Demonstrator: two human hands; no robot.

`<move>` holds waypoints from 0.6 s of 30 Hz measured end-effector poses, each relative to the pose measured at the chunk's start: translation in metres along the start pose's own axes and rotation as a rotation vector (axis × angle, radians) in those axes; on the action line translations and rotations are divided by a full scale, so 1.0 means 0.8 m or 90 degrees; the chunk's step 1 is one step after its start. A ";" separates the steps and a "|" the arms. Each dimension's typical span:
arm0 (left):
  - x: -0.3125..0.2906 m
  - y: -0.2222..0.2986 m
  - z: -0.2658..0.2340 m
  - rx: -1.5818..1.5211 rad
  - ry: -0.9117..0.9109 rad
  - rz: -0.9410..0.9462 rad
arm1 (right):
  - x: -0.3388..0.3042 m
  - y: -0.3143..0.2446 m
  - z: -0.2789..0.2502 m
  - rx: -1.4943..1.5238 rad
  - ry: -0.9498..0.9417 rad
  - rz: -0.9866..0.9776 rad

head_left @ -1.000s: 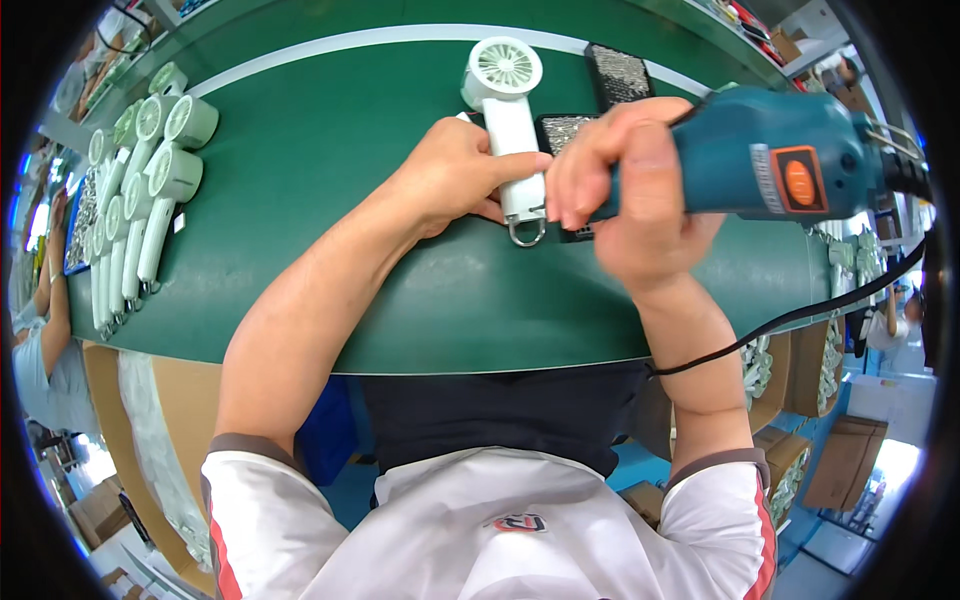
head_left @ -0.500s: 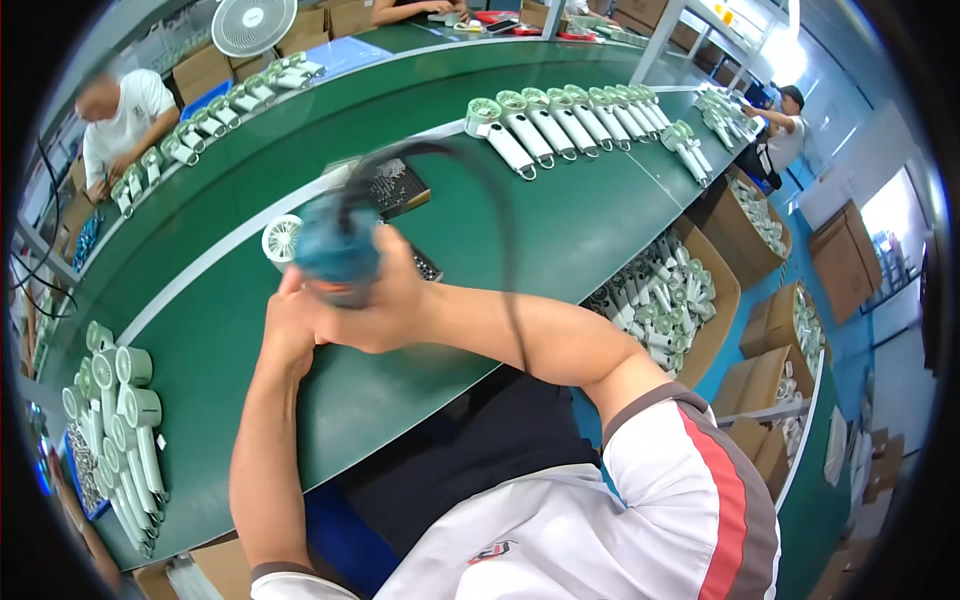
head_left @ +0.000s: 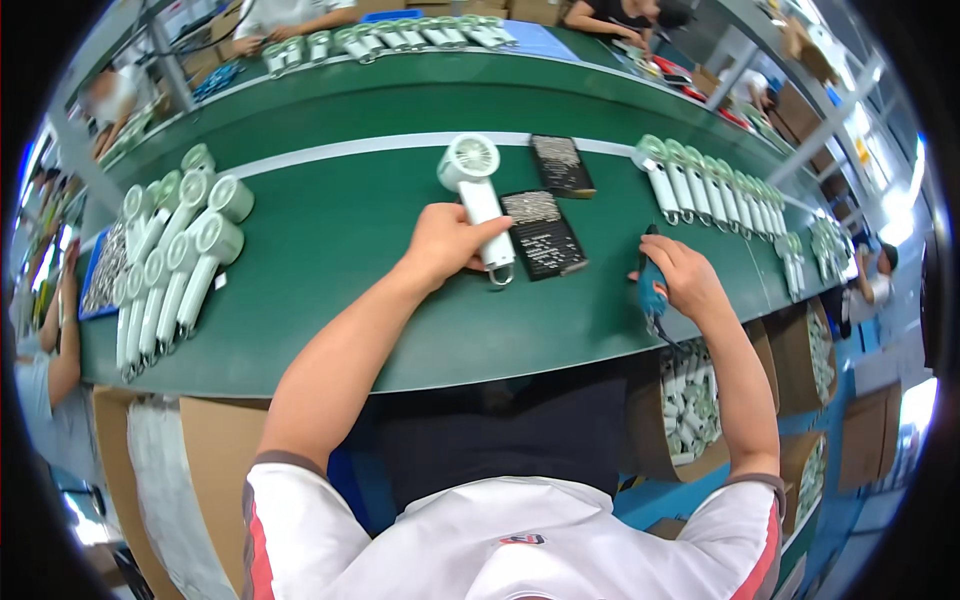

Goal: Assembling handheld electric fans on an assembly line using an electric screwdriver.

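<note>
My left hand (head_left: 443, 245) is closed around the handle of a white handheld fan (head_left: 481, 205), whose round pale-green grille points up and away from me. Over to the right, my right hand (head_left: 690, 276) grips a teal electric screwdriver (head_left: 652, 290) near the table's front edge. The tool is tilted, its dark tip at the far side and its cord trailing toward me. Beside the fan lies a black tray of small screws (head_left: 541, 238). Just beyond that sits a second black screw tray (head_left: 562, 163).
Several white fans (head_left: 180, 260) cluster on the left of the green table (head_left: 380, 350), by a blue bin (head_left: 100, 275). A row of fans (head_left: 700, 185) stands at the right. Boxes of fans (head_left: 690, 400) stand below. Co-workers sit across the far belt.
My hands, together at the screwdriver before, are now apart. The screwdriver has moved right and down, away from the fan. The fan's handle now shows in my left hand, and the view has turned left.
</note>
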State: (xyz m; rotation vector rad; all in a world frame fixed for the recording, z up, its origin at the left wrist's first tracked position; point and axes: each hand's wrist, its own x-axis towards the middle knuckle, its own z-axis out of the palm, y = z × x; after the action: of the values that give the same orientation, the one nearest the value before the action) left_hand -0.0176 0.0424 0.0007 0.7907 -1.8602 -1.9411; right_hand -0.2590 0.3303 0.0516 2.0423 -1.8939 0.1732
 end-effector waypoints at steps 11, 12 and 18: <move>-0.012 -0.001 0.003 0.013 0.077 0.092 | 0.004 0.037 0.040 -0.012 -0.112 0.025; -0.011 -0.001 0.006 -0.001 0.074 0.105 | 0.001 0.041 0.039 -0.013 -0.113 0.020; -0.022 0.006 0.011 0.040 0.112 0.187 | 0.033 0.000 0.010 -0.133 -0.005 0.077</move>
State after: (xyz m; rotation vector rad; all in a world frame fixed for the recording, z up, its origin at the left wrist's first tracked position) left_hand -0.0097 0.0598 0.0078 0.6413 -1.8222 -1.5891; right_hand -0.2571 0.3026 0.0530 1.7954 -1.9515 -0.0035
